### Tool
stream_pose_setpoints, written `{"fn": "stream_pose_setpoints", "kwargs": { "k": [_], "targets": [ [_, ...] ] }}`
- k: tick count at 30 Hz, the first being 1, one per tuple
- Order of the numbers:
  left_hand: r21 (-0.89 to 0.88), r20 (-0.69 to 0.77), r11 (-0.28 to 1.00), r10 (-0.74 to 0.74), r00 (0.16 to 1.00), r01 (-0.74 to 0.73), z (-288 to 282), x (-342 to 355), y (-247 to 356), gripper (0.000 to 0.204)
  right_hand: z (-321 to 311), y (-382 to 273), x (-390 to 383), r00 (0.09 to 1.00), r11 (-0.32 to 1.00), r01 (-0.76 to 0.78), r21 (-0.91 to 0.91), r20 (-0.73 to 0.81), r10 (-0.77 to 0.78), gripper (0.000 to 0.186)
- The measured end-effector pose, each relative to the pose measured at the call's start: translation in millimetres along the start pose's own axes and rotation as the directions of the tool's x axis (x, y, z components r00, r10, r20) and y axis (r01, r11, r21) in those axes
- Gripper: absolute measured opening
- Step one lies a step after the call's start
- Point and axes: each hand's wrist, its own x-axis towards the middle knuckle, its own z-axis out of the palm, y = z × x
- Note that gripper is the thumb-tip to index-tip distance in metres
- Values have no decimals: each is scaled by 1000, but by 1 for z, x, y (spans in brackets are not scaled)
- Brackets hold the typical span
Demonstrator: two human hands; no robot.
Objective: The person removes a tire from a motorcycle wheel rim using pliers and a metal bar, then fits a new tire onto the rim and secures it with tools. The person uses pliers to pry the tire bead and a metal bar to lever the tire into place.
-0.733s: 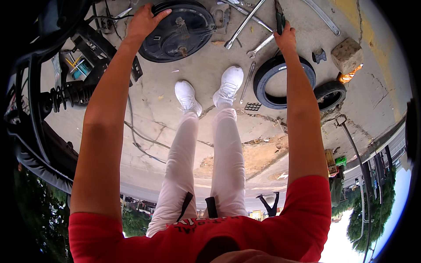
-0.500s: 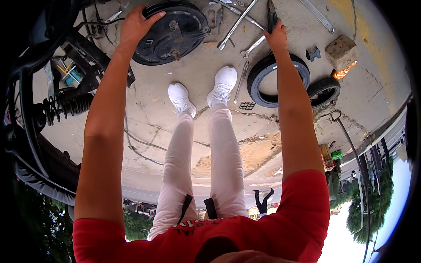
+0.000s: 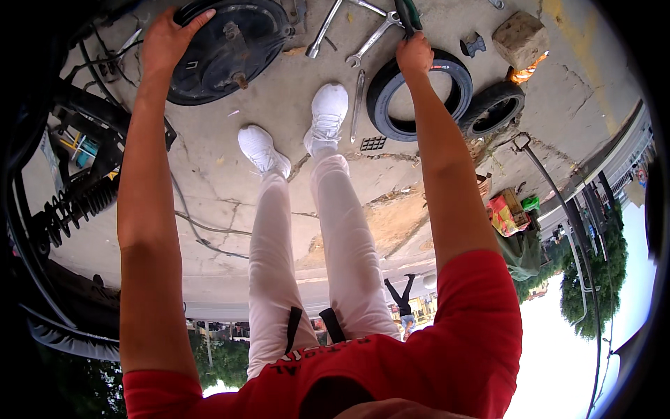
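My left hand (image 3: pixel 171 42) grips the upper-left rim of a black round wheel (image 3: pixel 223 66) with a rusty axle fitting at its centre. At upper right, my right hand (image 3: pixel 414 52) is closed on a dark-handled tool (image 3: pixel 408 15), its far end cut off by the frame. Just below that hand lies a black tyre (image 3: pixel 384 105); a cross wrench (image 3: pixel 324 28), an open-ended spanner (image 3: pixel 370 42) and a long metal bar (image 3: pixel 358 105) are on the concrete near it.
Vehicle frame and coil spring (image 3: pixel 80 209) crowd the left. A smaller tyre (image 3: pixel 481 119), stone block (image 3: pixel 520 36), dark plastic piece (image 3: pixel 473 45) and long-handled tool (image 3: pixel 551 174) are at right. Cables (image 3: pixel 209 241) cross the cracked ground. A distant person (image 3: pixel 401 300) is on the street.
The ground objects and both hands have shifted left in the view, with the tools and tyres also higher. Both hands keep their holds; more piled items show at the lower right.
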Motion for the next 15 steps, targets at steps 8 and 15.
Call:
{"fn": "stream_pose_setpoints", "kwargs": {
  "k": [8,15],
  "targets": [
    [137,-60,990,36,998,-27,-7,-33,47,71,3,-7,21,974,980,-185,-74,121,193,28],
    [322,-177,945,111,978,-49,-4,-75,89,57,-4,7,44,919,955,-287,71,301,253,43]
  ]
}}
